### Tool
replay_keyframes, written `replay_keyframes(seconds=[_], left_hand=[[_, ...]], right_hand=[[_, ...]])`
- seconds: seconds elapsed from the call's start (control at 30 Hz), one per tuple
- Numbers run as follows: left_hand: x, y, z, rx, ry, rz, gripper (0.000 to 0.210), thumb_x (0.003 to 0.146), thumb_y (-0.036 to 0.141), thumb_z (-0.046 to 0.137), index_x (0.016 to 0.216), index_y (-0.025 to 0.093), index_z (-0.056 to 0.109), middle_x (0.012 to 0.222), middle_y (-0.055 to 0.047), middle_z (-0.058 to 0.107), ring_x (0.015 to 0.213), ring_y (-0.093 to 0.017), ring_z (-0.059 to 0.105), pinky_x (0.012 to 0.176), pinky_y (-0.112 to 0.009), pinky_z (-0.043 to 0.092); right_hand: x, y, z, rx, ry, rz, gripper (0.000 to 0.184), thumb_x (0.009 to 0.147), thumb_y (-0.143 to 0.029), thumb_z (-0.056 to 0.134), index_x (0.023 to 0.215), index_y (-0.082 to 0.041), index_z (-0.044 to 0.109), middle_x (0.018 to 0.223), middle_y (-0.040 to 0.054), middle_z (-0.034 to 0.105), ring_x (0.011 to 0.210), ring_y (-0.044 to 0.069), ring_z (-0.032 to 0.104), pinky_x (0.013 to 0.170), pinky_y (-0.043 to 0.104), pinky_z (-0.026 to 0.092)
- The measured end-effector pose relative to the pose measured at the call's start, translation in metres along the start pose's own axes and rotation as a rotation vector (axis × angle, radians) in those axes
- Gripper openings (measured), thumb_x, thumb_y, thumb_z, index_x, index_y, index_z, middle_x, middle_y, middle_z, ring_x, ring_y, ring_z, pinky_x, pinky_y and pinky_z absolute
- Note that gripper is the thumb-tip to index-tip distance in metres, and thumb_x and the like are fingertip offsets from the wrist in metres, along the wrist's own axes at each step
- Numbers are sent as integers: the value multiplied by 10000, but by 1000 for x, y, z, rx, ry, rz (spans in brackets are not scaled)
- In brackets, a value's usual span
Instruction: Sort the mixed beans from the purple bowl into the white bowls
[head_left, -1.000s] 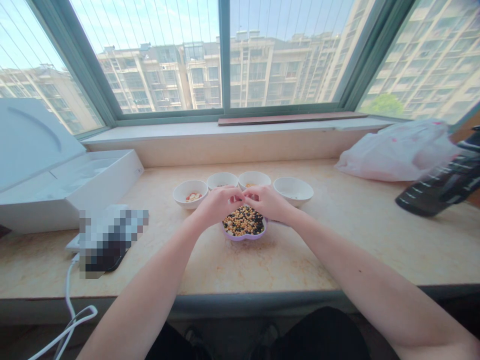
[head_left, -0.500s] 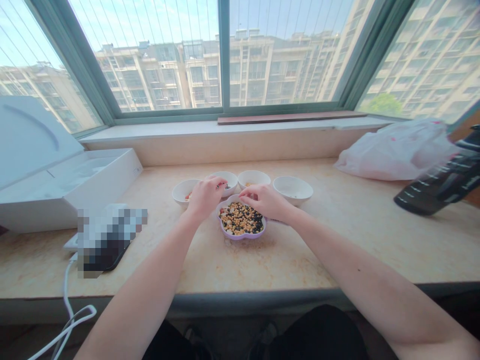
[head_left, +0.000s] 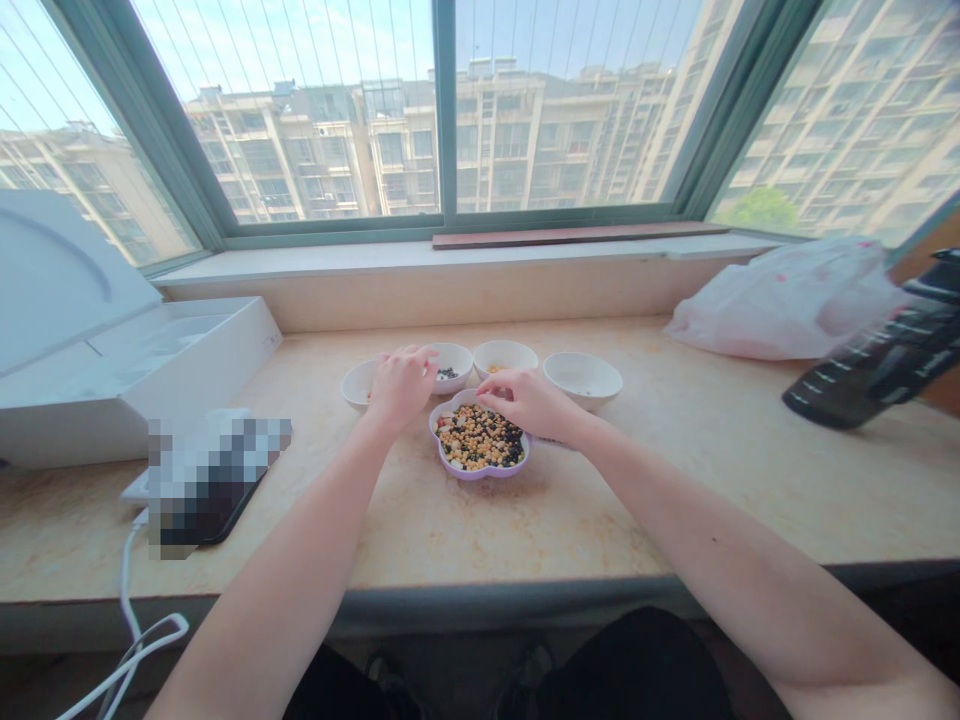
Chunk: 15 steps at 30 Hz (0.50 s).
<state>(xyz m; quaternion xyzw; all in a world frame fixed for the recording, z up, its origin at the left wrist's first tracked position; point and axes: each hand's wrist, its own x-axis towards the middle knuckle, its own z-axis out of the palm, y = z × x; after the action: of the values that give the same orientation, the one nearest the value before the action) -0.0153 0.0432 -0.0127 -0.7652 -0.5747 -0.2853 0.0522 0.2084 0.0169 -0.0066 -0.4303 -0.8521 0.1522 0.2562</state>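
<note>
A purple flower-shaped dish (head_left: 480, 473) holds mixed black beans, yellow beans and pale and reddish pieces. Behind it stand several white bowls in a curved row. My left hand (head_left: 403, 385) is between the left bowl (head_left: 354, 388) and the bowl with black beans (head_left: 450, 372), its fingers loosely bent and apart, with nothing visible in them. Over the dish's far rim, my right hand (head_left: 529, 400) has thumb and fingertips drawn together; anything between them is too small to make out. Some yellow bits lie in the third bowl (head_left: 506, 352). The right bowl (head_left: 583, 378) has a few pale specks.
A white open box (head_left: 150, 385) stands at the left, with a phone (head_left: 217, 500) and white cable (head_left: 127, 580) in front. At the right are a plastic bag (head_left: 780, 300) and a dark bottle (head_left: 862, 370) lying tilted. Windows rise behind the counter (head_left: 600, 530).
My left hand has moved left off the bowl of black beans, exposing more of its contents. My right hand stays over the dish's far rim. The view has shifted slightly.
</note>
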Motion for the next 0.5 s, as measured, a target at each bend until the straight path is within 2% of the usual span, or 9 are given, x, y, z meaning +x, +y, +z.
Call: replay_keyframes(seconds=[0.1,0.27,0.37,0.5], left_hand=[[-2,2,-4,-29,-1,-18,296,930,215,511,1127,187,731,1092,-101,749,1029,-254,670,963,-391,443],[-9,7,-13,-133,-29,-28,297,921,207,517,1128,181,729,1003,-87,758,904,-230,685,885,-346,477],[-12,10,-16,-188,-73,-29,288,923,222,513,1084,197,750,966,-77,767,849,-224,684,823,-328,483],[-14,16,-18,-234,-112,-17,260,916,240,523,966,217,776,923,-63,773,805,-220,678,742,-318,471]], right_hand=[[-1,0,-1,-5,-33,-10,189,915,-262,611,960,-181,776,881,60,766,767,169,665,695,286,454],[-3,-1,-2,-69,-195,-74,152,861,-214,646,909,-210,790,884,52,770,779,184,669,701,300,456],[-3,-1,-1,-95,-270,-139,128,851,-242,665,867,-217,790,905,58,764,808,200,668,701,311,447],[-3,0,1,-108,-284,-172,125,852,-279,673,830,-212,776,863,53,740,766,194,649,663,313,419]])
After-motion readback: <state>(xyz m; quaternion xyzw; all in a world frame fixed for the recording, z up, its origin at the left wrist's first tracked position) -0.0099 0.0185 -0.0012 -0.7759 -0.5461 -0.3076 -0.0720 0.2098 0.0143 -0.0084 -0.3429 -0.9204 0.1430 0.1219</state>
